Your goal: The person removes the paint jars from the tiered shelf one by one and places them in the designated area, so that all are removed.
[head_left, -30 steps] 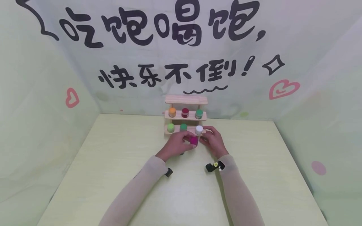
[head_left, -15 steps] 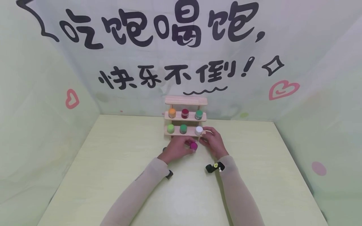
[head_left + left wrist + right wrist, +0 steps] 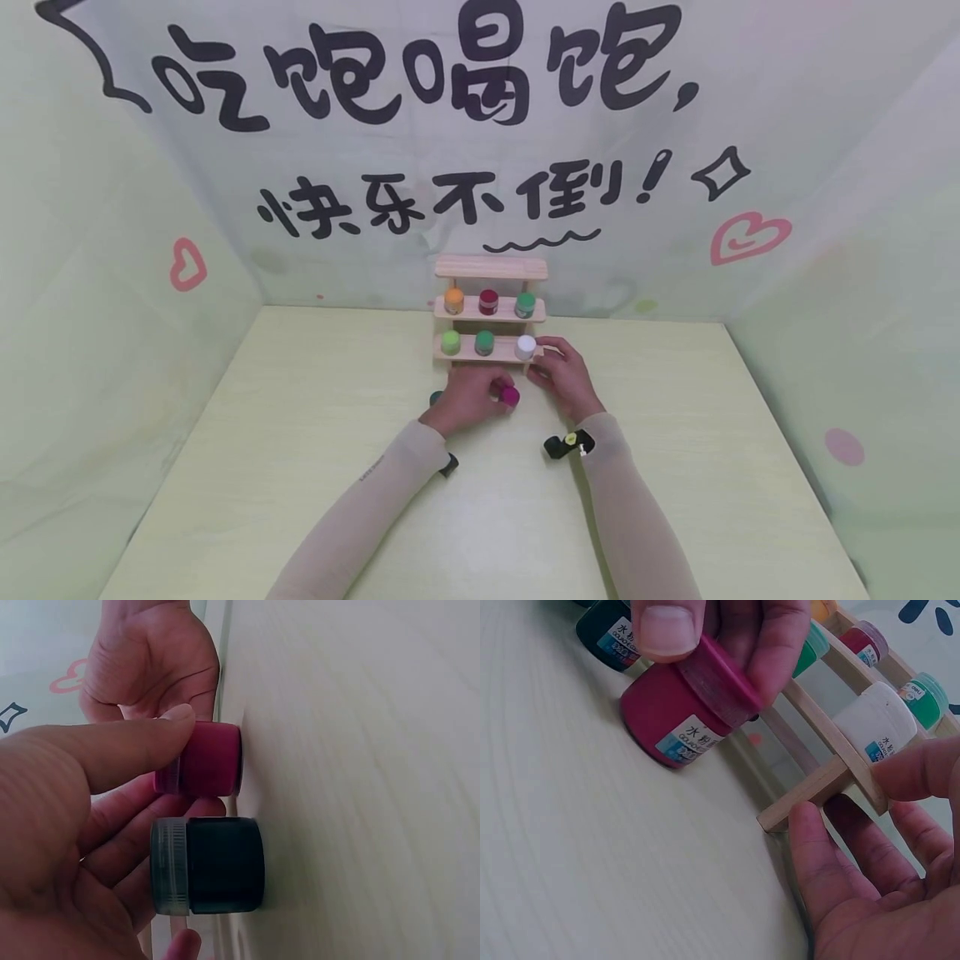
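My left hand [image 3: 474, 396] pinches a magenta paint jar [image 3: 679, 712] by its lid, thumb on one side and fingers on the other. The jar's base is close to the tabletop, just in front of a small wooden tiered rack [image 3: 491, 267]. A dark teal paint jar [image 3: 225, 866] stands on the table beside the magenta one, partly hidden by the left hand in the head view. My right hand [image 3: 566, 375] holds the rack's right front end, thumb at the lower shelf and fingers by its leg. Just above that thumb a white paint jar [image 3: 877, 724] sits on the lower shelf.
On the lower shelf are also a light green jar [image 3: 450, 342] and a green jar [image 3: 484, 342]. The middle shelf carries an orange jar [image 3: 453, 301], a dark red jar [image 3: 488, 302] and another green jar [image 3: 525, 305]. A printed cloth backdrop [image 3: 360, 275] rises behind the rack.
My left hand has drawn the magenta jar down and toward me, away from the lower shelf. The dark jar shows at its left now. My right hand has stayed at the rack.
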The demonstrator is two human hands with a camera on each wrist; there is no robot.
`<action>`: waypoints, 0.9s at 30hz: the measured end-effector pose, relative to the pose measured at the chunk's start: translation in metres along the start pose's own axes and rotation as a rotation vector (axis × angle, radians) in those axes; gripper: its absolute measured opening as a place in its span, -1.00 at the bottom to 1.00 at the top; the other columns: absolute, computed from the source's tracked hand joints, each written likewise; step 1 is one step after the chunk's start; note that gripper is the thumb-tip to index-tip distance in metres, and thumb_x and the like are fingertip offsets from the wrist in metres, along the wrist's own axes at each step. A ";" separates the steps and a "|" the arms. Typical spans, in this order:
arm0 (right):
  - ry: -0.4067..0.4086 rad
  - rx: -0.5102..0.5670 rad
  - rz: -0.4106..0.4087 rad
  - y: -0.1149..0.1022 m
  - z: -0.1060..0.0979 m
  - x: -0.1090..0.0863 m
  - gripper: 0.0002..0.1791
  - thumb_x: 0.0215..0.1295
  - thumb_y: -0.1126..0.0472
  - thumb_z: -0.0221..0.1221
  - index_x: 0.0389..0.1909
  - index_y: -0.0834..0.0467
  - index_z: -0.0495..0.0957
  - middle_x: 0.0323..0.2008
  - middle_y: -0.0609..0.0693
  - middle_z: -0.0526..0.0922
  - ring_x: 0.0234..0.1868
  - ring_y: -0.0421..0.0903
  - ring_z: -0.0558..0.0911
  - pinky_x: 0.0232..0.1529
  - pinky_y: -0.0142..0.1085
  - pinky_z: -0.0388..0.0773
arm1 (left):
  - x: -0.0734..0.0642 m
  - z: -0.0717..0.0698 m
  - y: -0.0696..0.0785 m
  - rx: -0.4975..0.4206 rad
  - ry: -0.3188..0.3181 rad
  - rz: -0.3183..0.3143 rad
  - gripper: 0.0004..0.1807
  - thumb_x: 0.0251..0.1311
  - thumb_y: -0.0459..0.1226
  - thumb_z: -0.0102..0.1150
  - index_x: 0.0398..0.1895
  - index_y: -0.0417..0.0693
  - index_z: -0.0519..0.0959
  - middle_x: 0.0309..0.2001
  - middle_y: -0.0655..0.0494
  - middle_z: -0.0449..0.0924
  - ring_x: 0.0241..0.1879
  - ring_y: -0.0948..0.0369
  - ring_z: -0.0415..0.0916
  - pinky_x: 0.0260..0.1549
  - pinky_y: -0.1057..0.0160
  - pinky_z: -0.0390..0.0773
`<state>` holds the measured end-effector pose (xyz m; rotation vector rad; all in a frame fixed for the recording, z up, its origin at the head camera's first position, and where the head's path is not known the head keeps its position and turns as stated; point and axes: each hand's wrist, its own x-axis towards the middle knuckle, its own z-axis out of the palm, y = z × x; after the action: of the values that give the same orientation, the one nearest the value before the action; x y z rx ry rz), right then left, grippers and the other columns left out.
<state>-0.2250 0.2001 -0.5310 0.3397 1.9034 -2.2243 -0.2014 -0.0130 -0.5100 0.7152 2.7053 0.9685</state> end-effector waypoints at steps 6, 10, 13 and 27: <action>0.002 -0.011 -0.005 0.000 0.002 0.000 -0.61 0.37 0.33 0.18 0.20 0.10 0.46 0.07 0.09 0.66 -0.08 -0.09 0.69 0.07 -0.21 0.72 | -0.002 -0.001 -0.003 -0.005 0.004 -0.005 -0.67 0.03 -0.13 0.56 -0.13 0.22 0.66 -0.19 0.34 0.75 -0.10 0.32 0.66 0.34 -0.16 0.24; 0.015 -0.016 0.001 0.001 0.002 0.000 -0.61 0.37 0.34 0.17 0.19 0.07 0.47 0.12 0.13 0.65 -0.04 -0.07 0.69 0.07 -0.23 0.72 | -0.002 -0.002 -0.003 -0.006 0.003 -0.002 -0.64 0.05 -0.11 0.55 -0.07 0.20 0.67 -0.15 0.33 0.74 -0.06 0.30 0.64 0.35 -0.14 0.26; 0.010 -0.022 0.002 0.000 0.003 0.000 -0.60 0.38 0.33 0.16 0.21 0.07 0.46 0.17 0.16 0.62 -0.01 -0.06 0.69 0.10 -0.22 0.71 | -0.004 -0.007 -0.001 -0.037 0.008 -0.041 -0.57 0.06 -0.06 0.54 0.02 0.19 0.66 -0.06 0.31 0.72 0.02 0.27 0.61 0.37 -0.16 0.26; 0.018 -0.002 0.010 -0.001 0.003 -0.001 -0.57 0.35 0.36 0.16 0.23 0.11 0.46 0.10 0.12 0.65 -0.09 -0.09 0.69 0.08 -0.22 0.72 | -0.022 -0.038 -0.016 -0.335 0.167 -0.046 -0.62 0.22 -0.09 0.42 0.09 0.09 0.65 0.04 0.16 0.69 0.04 0.22 0.60 0.11 0.11 0.66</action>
<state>-0.2245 0.1974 -0.5291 0.3694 1.9087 -2.2203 -0.2006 -0.0554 -0.4909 0.5243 2.5802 1.4809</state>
